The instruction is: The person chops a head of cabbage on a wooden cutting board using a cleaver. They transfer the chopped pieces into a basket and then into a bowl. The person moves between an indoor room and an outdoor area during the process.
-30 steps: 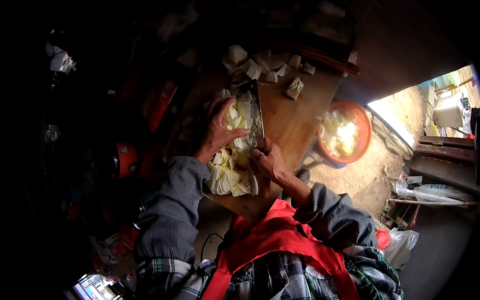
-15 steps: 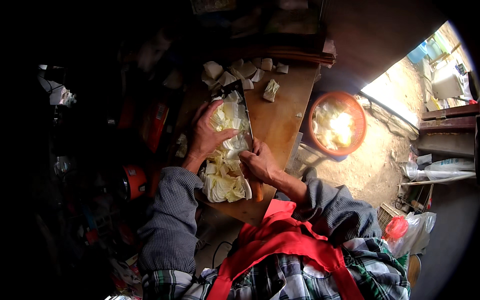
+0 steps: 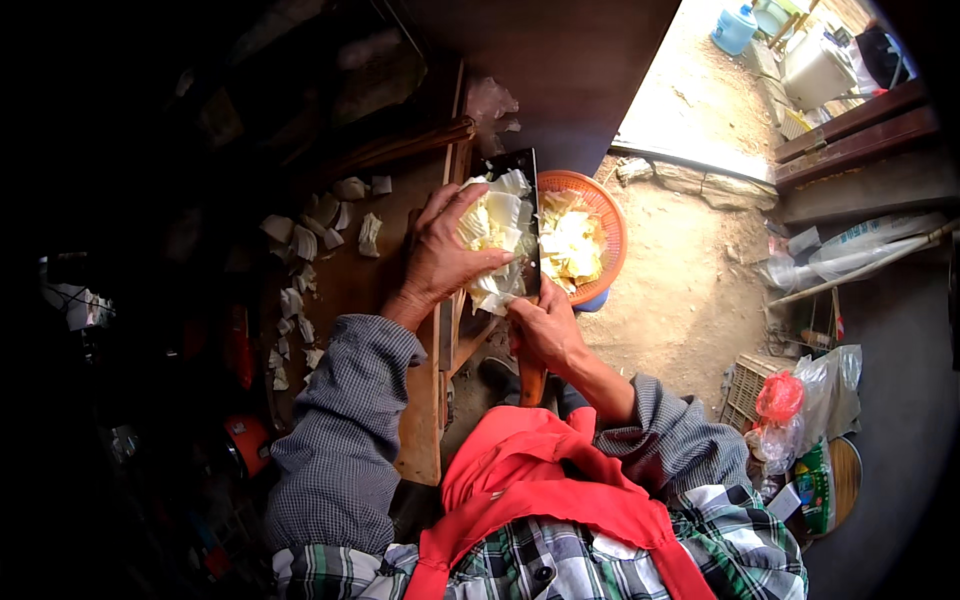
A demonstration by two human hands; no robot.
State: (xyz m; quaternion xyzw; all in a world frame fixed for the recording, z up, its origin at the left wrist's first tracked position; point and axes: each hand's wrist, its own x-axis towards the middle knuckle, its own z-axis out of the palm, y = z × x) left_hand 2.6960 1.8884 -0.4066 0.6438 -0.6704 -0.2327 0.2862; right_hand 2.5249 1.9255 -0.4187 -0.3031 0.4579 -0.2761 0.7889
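Note:
My right hand (image 3: 550, 328) is closed round the wooden handle of a cleaver (image 3: 532, 382), its broad dark blade pointing away from me. A heap of chopped napa cabbage (image 3: 498, 222) lies along the blade, past the right edge of the wooden table (image 3: 418, 440). Pressing the heap from the left is my left hand (image 3: 440, 258), its fingers curved over the pieces. Just right of the blade stands an orange plastic basket (image 3: 618, 240), partly covered by it, with cut cabbage (image 3: 572, 252) inside.
Loose cabbage pieces (image 3: 300, 240) are scattered on the table's left and far parts. A door panel (image 3: 560, 80) rises beyond. Plastic bags (image 3: 780, 400) and a wire crate (image 3: 745, 385) stand by the right wall. An orange-red appliance (image 3: 247, 443) sits in shadow at left.
Both hands have carried the cleaver and a heap of cabbage off the table, rightward to the basket. The view has turned right. Smaller pieces stay behind on the table.

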